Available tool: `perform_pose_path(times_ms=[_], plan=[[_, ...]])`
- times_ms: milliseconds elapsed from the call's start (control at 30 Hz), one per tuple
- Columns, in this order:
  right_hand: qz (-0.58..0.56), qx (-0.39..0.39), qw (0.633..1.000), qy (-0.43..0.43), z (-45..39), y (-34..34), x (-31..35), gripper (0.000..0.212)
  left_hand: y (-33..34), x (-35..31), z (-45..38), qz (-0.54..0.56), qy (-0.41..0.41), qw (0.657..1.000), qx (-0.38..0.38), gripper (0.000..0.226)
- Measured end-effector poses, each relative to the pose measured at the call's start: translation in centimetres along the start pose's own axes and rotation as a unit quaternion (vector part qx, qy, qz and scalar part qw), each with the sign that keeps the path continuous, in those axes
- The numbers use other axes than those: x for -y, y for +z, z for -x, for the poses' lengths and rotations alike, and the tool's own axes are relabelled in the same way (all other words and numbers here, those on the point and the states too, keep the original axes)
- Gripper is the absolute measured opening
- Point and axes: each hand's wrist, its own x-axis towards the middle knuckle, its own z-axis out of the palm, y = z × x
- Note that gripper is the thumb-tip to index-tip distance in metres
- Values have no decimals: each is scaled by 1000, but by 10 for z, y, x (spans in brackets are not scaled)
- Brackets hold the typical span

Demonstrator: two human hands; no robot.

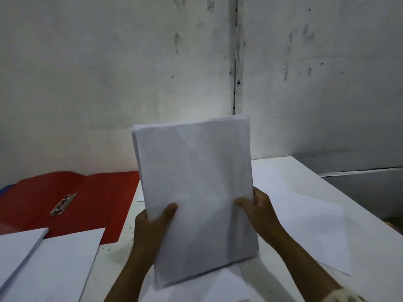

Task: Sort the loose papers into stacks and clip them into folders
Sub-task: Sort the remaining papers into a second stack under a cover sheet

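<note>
We're holding the paper stack [196, 192] upright on its bottom short edge, which stands on a loose sheet on the white table [283, 171] in front of us, presumably to square the sheets by tapping, since the top corners look a bit uneven. Left hand [152, 223] grips the left edge low down, thumb across the front face, fingers hidden behind; right hand [257, 209] grips the right edge a little higher, thumb on the front and fingers curled round the side. A hand on each side keeps the sheets from fanning and lets us align both long edges. The red folder [72, 199] lies open and flat to the left, its metal clip [63, 204] facing up, not yet holding any paper, so it's likely the target for this stack. Another stack of paper [19, 251] sits at near left beside a single sheet [65, 264]. More loose sheets [309, 225] lie flat on the table to the right, apparently not yet sorted. Likely step: jogging the stack before clipping. Risk: creased top sheet, slippage if our grip loosens.
</note>
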Motion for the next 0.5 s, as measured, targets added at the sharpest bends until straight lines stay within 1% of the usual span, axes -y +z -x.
perform_pose_path(times_ms=[100,167,233,267,300,333,400,433,500], plan=[[-19,-3,1000,-8,1,-2,-1,14,0,-3,0,16,-1,1000,-6,35],[-55,3,998,1,4,-1,-2,21,1,-2,4,20,-1,1000,3,51],[-90,5,996,16,7,3,-7,28,1,-1,9,-1,-1,1000,6,73],[-102,1,995,17,9,4,-8,28,1,2,11,-10,1,1000,7,90],[-109,-3,994,18,9,6,-9,29,0,4,11,-13,-1,1000,6,99],[-114,-3,993,21,10,7,-9,29,-2,5,10,-11,0,1000,5,100],[-119,0,992,28,8,5,-8,29,-6,3,6,-1,5,1000,4,83],[-120,2,992,35,7,4,-8,28,-8,1,4,-1,9,1000,7,81],[-126,4,991,52,7,1,-9,27,-9,2,2,-10,19,1000,21,90]])
